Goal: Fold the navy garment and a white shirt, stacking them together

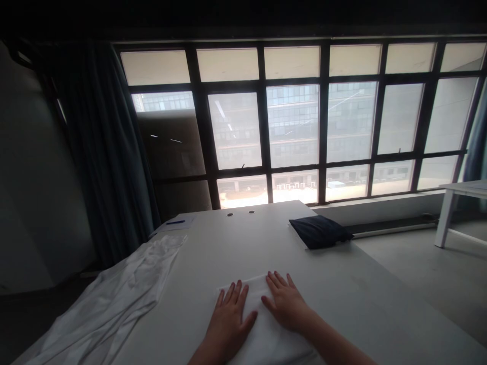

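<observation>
A folded white cloth (266,339) lies flat on the white table (236,243), near the bottom of the view. On its left part rests my left hand (230,319), palm down, with fingers stretched out and thumb apart. My right hand (284,301) lies palm down on the cloth's upper right part, its fingers spread. The two hands are a short way apart, with cloth showing between them. Neither hand grips anything. The cloth's lower edge is partly hidden by my arms.
Crumpled white fabric (125,289) covers the table's left side. Behind it is paper with a blue pen (175,222). A folded dark cloth (321,231) sits at the right edge. Another white table (447,213) stands far right, and windows and curtains (110,152) are beyond.
</observation>
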### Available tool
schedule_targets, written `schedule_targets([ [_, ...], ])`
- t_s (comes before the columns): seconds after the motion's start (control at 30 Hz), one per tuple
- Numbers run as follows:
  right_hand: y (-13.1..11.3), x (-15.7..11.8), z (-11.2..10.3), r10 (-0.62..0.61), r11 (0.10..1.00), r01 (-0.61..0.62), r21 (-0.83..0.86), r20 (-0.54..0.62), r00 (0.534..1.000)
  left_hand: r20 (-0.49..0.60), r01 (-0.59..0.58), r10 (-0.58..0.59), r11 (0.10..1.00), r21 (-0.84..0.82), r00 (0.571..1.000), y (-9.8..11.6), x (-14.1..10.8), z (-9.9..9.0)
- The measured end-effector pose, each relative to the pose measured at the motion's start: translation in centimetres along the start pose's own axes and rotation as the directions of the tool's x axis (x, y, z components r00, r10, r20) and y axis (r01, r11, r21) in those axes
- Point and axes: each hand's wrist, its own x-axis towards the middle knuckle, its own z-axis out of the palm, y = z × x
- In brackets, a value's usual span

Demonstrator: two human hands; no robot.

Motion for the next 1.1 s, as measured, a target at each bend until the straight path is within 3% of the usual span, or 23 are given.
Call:
schedule_targets([
  [0.23, 2.0, 0.7, -0.5, 0.069, 0.998, -0.069, 0.004, 0.052, 0.996, 0.043, 0.207, -0.207, 0.978, -0.018, 0.977, -2.1, 1.1, -0.3],
  [0.37, 2.1, 0.6, -0.6, 0.167, 0.984, -0.167, -0.054, -0.004, 0.986, -0.047, 0.273, -0.272, 0.962, 0.017, 0.961, -2.9, 1.2, -0.2],
  [0.43, 1.6, 0.4, -1.1, 0.169, 0.980, -0.176, -0.090, -0.082, 0.982, -0.164, 0.219, -0.208, 0.974, 0.053, 0.964, -2.5, 1.0, -0.9],
  [0.53, -0.1, -0.3, -1.2, 0.047, 0.991, -0.074, -0.115, -0.220, 0.974, -0.267, 0.040, -0.014, 0.995, 0.092, 0.964, -0.6, 0.2, -2.0],
  [0.6, -1.7, -1.0, -0.4, -0.011, 0.997, -0.009, -0.081, -0.240, 0.971, -0.239, -0.038, 0.056, 0.996, 0.080, 0.969, 0.8, -0.6, -1.9],
  [0.73, -3.8, -2.3, 2.4, 0.008, 0.999, -0.004, 0.034, -0.127, 0.992, -0.093, -0.112, 0.113, 0.994, 0.017, 0.989, 2.1, -1.7, 0.7],
  [0.83, -3.8, -2.4, 3.1, -0.018, 0.998, 0.023, 0.055, -0.086, 0.996, -0.016, -0.134, 0.133, 0.991, -0.016, 0.991, 1.1, -1.7, 2.0],
  [0.93, -3.2, -1.9, 2.4, -0.026, 0.998, 0.031, 0.055, -0.098, 0.995, -0.006, -0.127, 0.127, 0.991, -0.034, 0.992, -0.5, -1.2, 1.4],
  [1.1, -2.0, -1.2, 0.8, 0.022, 1.000, -0.021, 0.019, -0.059, 0.998, 0.014, 0.027, -0.026, 0.999, -0.033, 1.000, -3.0, -0.3, 0.9],
])
